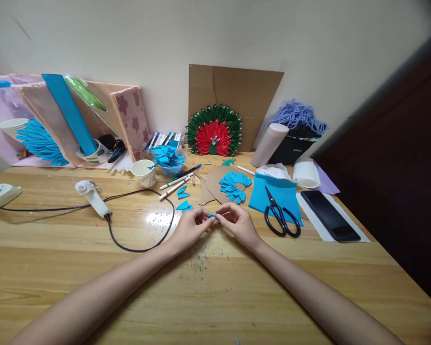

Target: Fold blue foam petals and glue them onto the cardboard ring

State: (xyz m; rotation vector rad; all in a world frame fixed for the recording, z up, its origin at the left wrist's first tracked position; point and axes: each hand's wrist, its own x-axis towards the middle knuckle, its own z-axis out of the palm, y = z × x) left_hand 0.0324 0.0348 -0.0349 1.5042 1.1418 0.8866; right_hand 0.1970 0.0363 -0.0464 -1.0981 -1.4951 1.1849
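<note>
Between the fingertips of my left hand (194, 226) and my right hand (237, 224) is a small blue foam petal (211, 215). Both hands pinch it, one at each end, just above the table. Loose blue petals (183, 206) lie beyond my left hand. Past my right hand, a ring of blue petals (233, 186) sits on a round cardboard disc (215, 179). Black-handled scissors (280, 215) rest on a blue foam sheet (264, 194) to the right.
A white glue gun (95, 199) with a looping black cord lies at left. Behind are a paper cup (143, 173), a tub of blue pieces (168, 160), markers (175, 187) and a red-green peacock craft (213, 132) by cardboard (233, 86). A phone (329, 215) lies far right.
</note>
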